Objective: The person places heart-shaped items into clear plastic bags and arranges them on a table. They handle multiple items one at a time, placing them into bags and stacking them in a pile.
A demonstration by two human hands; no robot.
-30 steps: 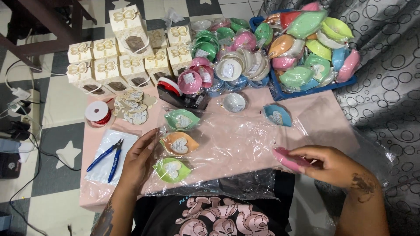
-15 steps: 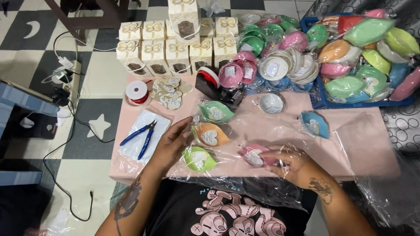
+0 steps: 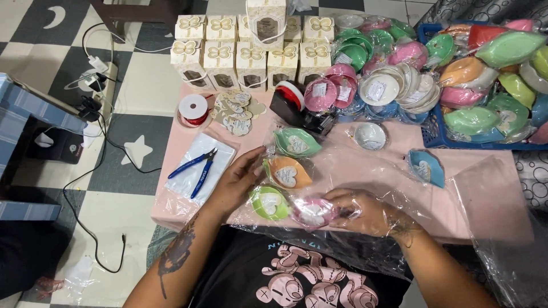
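The pink dish (image 3: pixel 313 211) lies near the front edge of the pink table (image 3: pixel 182 199), wrapped in clear plastic, and the right hand (image 3: pixel 365 211) touches it. That hand lies under the same clear sheet, with its fingers bent toward the dish. I cannot tell if it grips the dish or just rests by it.

The biggest thing is the pink table. Next is the big clear plastic sheet (image 3: pixel 491 194), which lies over the right part of the table. Then comes the blue basket (image 3: pixel 436 134) at the back right, piled with wrapped dishes in green, orange and pink. At the back stand rows of cream gift boxes (image 3: pixel 237 60) with bows on top.

The left hand (image 3: pixel 234 185) lies flat and open on the table, and its fingertips touch the orange dish (image 3: pixel 289 173). Just in front of it is the green dish (image 3: pixel 270 203), right beside the pink one. Another green dish (image 3: pixel 297 141) sits behind the orange one. A blue dish (image 3: pixel 427 167) lies well apart on the right.

Blue pliers (image 3: pixel 197 168) lie on a small white sheet, left of the left hand. A red ribbon spool (image 3: pixel 193 108) sits behind them.
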